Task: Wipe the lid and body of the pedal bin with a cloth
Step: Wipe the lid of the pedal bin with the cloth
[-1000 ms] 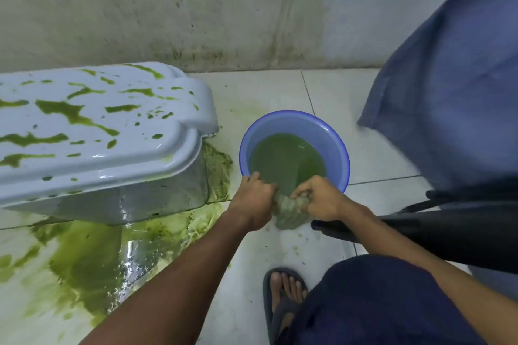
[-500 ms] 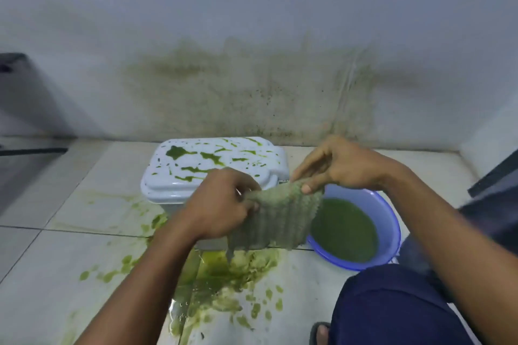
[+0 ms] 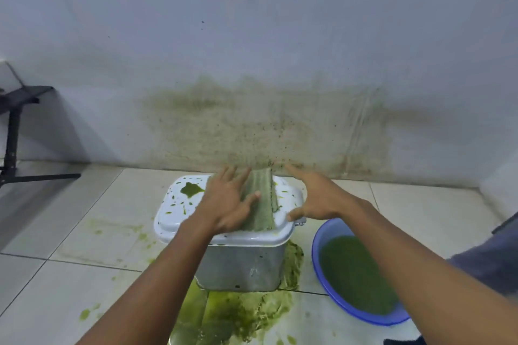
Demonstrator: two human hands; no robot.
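Observation:
The pedal bin stands on the tiled floor, its metal body (image 3: 241, 269) below a white lid (image 3: 176, 213) splashed with green slime. A greenish ribbed cloth (image 3: 262, 199) lies spread across the middle of the lid. My left hand (image 3: 227, 204) presses flat on the cloth's left part, fingers straight and spread. My right hand (image 3: 314, 197) is open at the lid's right side, fingers stretched toward the wall, thumb by the lid's edge; I cannot tell if it touches the cloth.
A blue basin (image 3: 316, 246) of green water sits on the floor right of the bin. Green slime (image 3: 238, 314) is pooled on the tiles in front of the bin. The wall (image 3: 266, 126) behind is stained. A black stand (image 3: 12, 134) is at the far left.
Both hands wrung the cloth over the basin, then held it up between them. Now the cloth lies on the lid, and both hands have opened over it.

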